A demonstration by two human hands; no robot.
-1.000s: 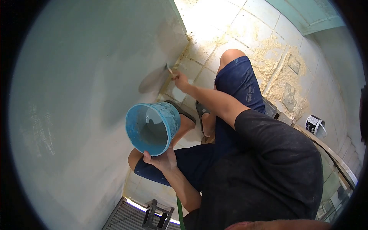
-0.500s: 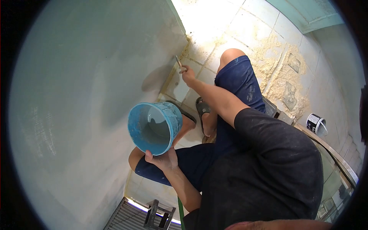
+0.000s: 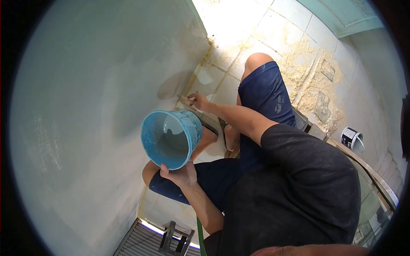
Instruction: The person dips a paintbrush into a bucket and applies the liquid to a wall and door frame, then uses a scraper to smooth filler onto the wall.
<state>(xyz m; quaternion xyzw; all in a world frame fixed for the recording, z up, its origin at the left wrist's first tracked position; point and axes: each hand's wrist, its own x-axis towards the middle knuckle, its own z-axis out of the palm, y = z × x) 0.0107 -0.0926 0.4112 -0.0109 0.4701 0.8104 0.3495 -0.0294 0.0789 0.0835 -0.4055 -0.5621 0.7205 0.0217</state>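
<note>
My left hand (image 3: 181, 174) grips a light blue plastic bucket (image 3: 195, 128) low on its side, thumb at the rim. The bucket is tilted with its mouth toward the wall, and greyish liquid shows inside. My right hand (image 3: 199, 102) is closed on a small slim tool (image 3: 184, 100), held just beyond the bucket, close to the foot of the pale green wall (image 3: 94, 111). The tool is blurred, and I cannot tell its exact kind.
Tiled floor (image 3: 213, 81) lies below, with sandy debris (image 3: 314, 85) and square pieces to the right. A small black-and-white pail (image 3: 351, 137) stands farther right. A dark step stool (image 3: 175, 241) is at the bottom. My bent knees are close to the bucket.
My right hand has moved down and left with the slim tool, from over the floor tiles toward the bucket and wall base. The bucket has risen slightly in view.
</note>
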